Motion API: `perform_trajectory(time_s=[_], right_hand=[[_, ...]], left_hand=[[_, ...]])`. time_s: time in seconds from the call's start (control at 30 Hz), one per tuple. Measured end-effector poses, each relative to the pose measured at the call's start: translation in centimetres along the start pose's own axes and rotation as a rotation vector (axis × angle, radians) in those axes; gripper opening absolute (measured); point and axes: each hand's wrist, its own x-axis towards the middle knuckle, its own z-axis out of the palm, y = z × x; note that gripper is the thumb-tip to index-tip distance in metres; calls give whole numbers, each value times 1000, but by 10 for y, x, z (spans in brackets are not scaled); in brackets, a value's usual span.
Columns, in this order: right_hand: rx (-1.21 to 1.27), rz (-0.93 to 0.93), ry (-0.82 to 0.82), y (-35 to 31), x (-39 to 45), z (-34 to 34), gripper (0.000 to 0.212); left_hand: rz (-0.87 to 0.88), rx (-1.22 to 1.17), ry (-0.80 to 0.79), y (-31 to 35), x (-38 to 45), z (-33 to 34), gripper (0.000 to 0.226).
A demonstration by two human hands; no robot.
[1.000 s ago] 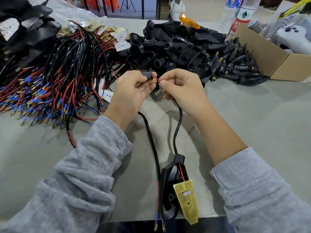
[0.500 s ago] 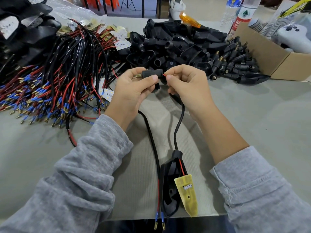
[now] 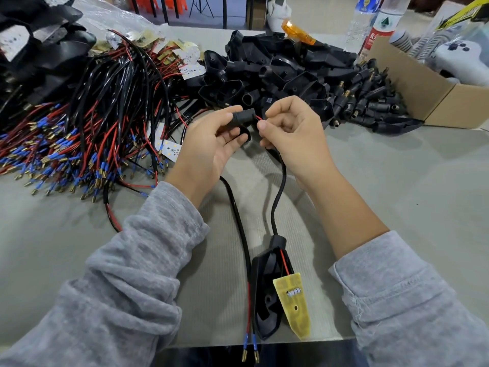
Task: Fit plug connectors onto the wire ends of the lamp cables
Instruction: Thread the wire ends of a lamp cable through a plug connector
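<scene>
My left hand (image 3: 209,144) grips a black plug connector (image 3: 244,115) between thumb and fingers above the table's middle. Just right of it, my right hand (image 3: 293,131) pinches a red wire (image 3: 258,118) that enters the connector's right end. The black lamp cable (image 3: 277,197) runs down from my right hand to a black lamp housing (image 3: 267,292) with a yellow circuit board (image 3: 295,305) near the front edge. A second black cable (image 3: 238,221) passes under my left hand and ends in red and black leads with blue ferrules (image 3: 250,343).
A heap of red and black cables with blue ferrules (image 3: 79,133) fills the left. Black lamp housings (image 3: 277,64) and loose plug connectors (image 3: 370,96) pile up at the back. A cardboard box (image 3: 423,86) and bottles (image 3: 375,22) stand at the back right.
Both hands have shifted slightly with the connector, which sat more level half a second ago. The red wire now shows more clearly between my right fingertips and the connector.
</scene>
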Motion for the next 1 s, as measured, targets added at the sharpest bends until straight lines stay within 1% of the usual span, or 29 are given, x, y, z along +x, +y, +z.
perform_trajectory(time_s=[0.07, 0.13, 0.17, 0.33, 0.47, 0.63, 0.73, 0.8, 0.9, 1.0], right_hand=[[-10, 4, -1, 0, 0, 0, 16], [-9, 2, 1, 0, 0, 1, 17], [-5, 2, 5, 0, 0, 1, 17], [10, 33, 58, 1, 2, 0, 8], [-15, 21, 96, 2, 4, 0, 17], [-28, 32, 84, 2, 4, -1, 18], [11, 42, 87, 2, 4, 0, 17], [40, 46, 79, 3, 4, 0, 18], [101, 69, 53, 3, 5, 1, 23], [203, 126, 12, 3, 6, 1, 29]], left_hand=[[4, -1, 14, 0, 0, 0, 19], [27, -6, 41, 0, 1, -1, 10], [40, -22, 55, 0, 1, -1, 9], [121, -6, 14, 2, 2, -8, 14], [132, -4, -11, 2, 3, -9, 17], [104, 22, -30, 1, 3, -9, 14], [91, -31, -49, 1, 1, -6, 10], [95, -94, -61, 0, 0, -5, 11], [97, -136, -74, 0, 0, -5, 14], [105, -121, -89, 0, 0, -6, 17]])
